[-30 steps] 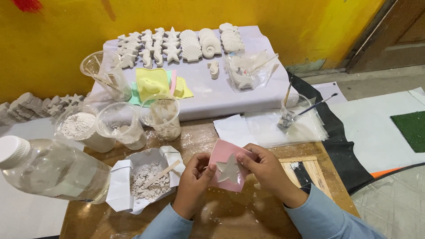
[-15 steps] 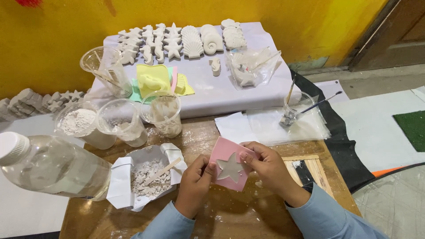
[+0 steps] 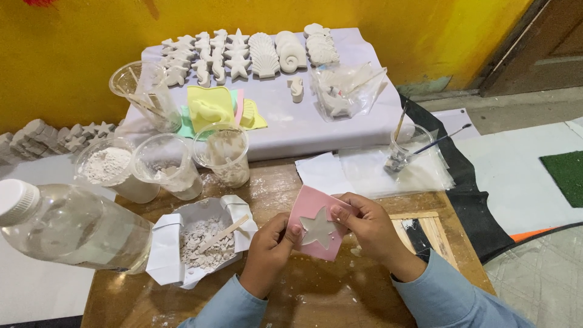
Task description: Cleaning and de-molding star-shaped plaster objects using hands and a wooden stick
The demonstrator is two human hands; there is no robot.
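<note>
Both hands hold a pink square mould (image 3: pixel 306 209) with a white star-shaped cast (image 3: pixel 320 227) in its middle, just above the wooden table (image 3: pixel 310 291). My left hand (image 3: pixel 267 252) grips the mould's lower left edge, thumb on its face. My right hand (image 3: pixel 370 228) clasps the right edge, fingers curled over the top corner. To the left lies a white paper box (image 3: pixel 165 243) of broken white plaster bits with a wooden stick in it.
A clear water bottle (image 3: pixel 67 226) lies at the left. Three plastic cups (image 3: pixel 167 164) with white powder stand behind the box. A white board (image 3: pixel 340 121) at the back carries several white shell and starfish casts and yellow moulds (image 3: pixel 209 108). A cup with brushes (image 3: pixel 404 149) stands right.
The pink mould has tilted slightly and my hands have shifted a little around it. Nothing else has moved.
</note>
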